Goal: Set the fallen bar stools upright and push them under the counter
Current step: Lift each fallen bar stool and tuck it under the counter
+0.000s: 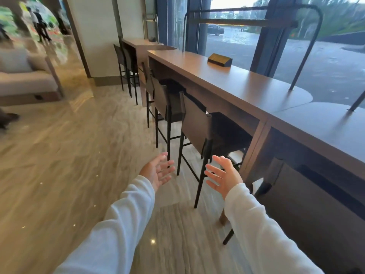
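Standing upright at counter [227, 80], bar stool [229, 131], backrest [194, 123] outward; hands [158, 172] [224, 176] spread, empty.

sleeves [126, 220]: white, long, loose | fabric: possibly knit | hands [158, 171]: bare

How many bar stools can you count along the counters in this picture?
6. Nearest stool at the lower right; second stool, third stool and fourth stool along the long counter; fifth stool and sixth stool at the far counter. Others may be hidden.

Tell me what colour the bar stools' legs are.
Black; the stool legs show best in the head view.
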